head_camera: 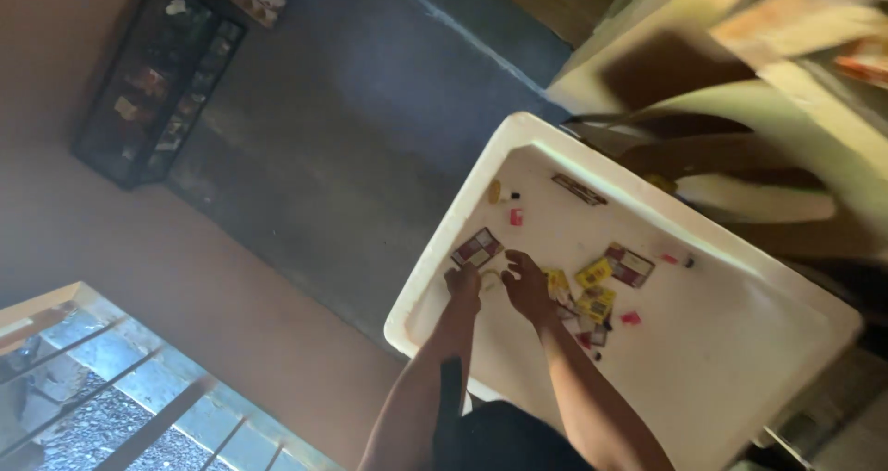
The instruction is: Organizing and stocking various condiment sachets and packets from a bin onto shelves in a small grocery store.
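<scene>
Evidently the person stood over a white counter strewn with small packets, both hands down on it side by side. The left hand lay curled, fingers bent toward a pale scrap between the two hands; whether it actually pinched the scrap could not be told. At about twelve o'clock from that hand, just beside it, a red-and-white packet lay flat, its long axis running from seven o'clock to one o'clock. The right hand was likewise curled, knuckles up, and its grip could not be made out either. At three o'clock from the right hand, touching or nearly so, lay a cluster of yellow packets, and farther along at two o'clock another red-and-white packet, tilted. So the left hand was nearer the first packet, the right nearer the yellow cluster. Small red pieces lay well apart, toward twelve o'clock.
</scene>
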